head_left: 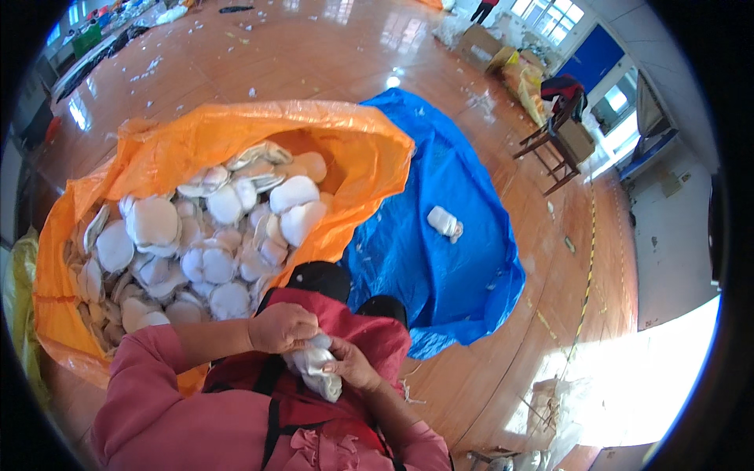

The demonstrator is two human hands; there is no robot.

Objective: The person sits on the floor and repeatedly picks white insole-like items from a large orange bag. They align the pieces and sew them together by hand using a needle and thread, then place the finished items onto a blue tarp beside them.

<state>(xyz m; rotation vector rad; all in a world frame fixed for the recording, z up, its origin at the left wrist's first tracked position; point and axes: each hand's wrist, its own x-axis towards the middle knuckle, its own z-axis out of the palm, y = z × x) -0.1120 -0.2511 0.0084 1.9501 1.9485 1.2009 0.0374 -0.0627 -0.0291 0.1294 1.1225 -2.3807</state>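
Observation:
In my lap, over a red apron (369, 334), I hold a soft white bundle (318, 375), cloth-like or a filled bag; its exact kind does not show. My left hand (281, 327) is closed in a fist at its upper end. From the other side, the fingers and thumb of my right hand (353, 366) pinch the bundle just below. To the left, a wide-mouthed orange woven sack (259, 114) is filled with a heap of white, rounded, flat pads (216, 263). Another small white bundle (444, 223) lies on a spread blue sack (424, 275).
A wooden chair (556, 145) with dark and red clothing stands at the far right, near cardboard boxes (479, 47) and a yellow sack (525, 85). White scraps dot the tiled floor (259, 63). A yellow-black floor stripe (587, 290) runs along the right. A person (485, 9) stands far back.

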